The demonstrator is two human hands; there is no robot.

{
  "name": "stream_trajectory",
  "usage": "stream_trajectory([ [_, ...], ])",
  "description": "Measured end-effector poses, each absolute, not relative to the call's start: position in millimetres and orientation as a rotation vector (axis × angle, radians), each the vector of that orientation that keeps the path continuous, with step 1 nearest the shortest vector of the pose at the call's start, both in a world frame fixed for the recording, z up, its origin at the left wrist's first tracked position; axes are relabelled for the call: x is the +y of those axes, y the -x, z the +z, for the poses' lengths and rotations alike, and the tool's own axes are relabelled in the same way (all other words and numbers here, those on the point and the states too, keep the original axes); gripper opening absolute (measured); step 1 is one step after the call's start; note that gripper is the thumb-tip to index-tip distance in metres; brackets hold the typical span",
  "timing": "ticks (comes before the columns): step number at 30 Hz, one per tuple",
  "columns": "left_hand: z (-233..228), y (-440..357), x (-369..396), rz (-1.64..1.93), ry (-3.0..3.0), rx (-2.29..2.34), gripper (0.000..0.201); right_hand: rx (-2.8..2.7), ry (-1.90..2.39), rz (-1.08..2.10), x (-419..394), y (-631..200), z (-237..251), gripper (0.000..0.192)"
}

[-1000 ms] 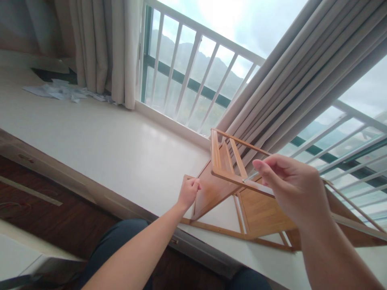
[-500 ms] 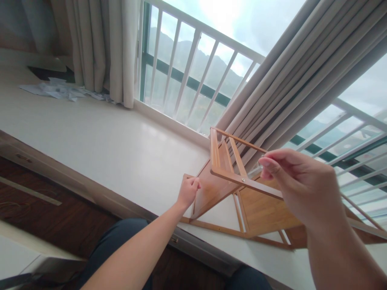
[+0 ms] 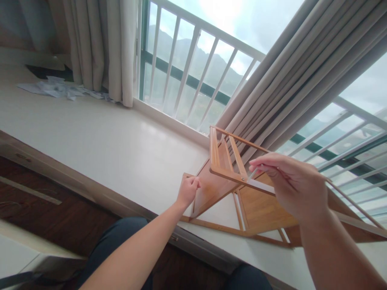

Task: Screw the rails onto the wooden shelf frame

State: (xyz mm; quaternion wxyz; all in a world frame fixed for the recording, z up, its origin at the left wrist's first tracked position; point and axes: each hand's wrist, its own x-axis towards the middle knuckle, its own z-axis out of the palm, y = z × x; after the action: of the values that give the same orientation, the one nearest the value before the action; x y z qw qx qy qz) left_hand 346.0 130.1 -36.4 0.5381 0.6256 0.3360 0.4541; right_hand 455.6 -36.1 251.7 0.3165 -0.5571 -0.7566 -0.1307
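A light wooden slatted rack (image 3: 254,207) lies on its side on the white window ledge (image 3: 99,141). My left hand (image 3: 188,191) grips the rack's near corner post. My right hand (image 3: 292,185) pinches a thin metal hex key (image 3: 252,174), whose tip sits at a screw (image 3: 242,179) in the rack's raised front rail. My forearms reach in from the bottom of the view.
Beige curtains (image 3: 99,48) hang at the left and a grey curtain (image 3: 302,76) drapes behind the rack. White window bars (image 3: 187,60) stand beyond the ledge. Crumpled paper (image 3: 57,88) lies at the far left. Dark wood panelling (image 3: 45,205) runs below the ledge.
My right hand lifted the hex key off the screw half a second ago and has now brought it back down to the screw. My left hand has stayed on the post.
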Motion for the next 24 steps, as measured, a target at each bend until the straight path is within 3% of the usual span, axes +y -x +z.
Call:
stream_trajectory([
  [10,-35,-346,130,1.085,-1.483,0.800,0.044,-2.097,1.277,-0.431,-29,-460,248,0.031],
  [24,-34,-345,129,1.082,-1.478,0.797,0.045,-2.186,1.241,-0.044,-30,-467,257,0.031],
])
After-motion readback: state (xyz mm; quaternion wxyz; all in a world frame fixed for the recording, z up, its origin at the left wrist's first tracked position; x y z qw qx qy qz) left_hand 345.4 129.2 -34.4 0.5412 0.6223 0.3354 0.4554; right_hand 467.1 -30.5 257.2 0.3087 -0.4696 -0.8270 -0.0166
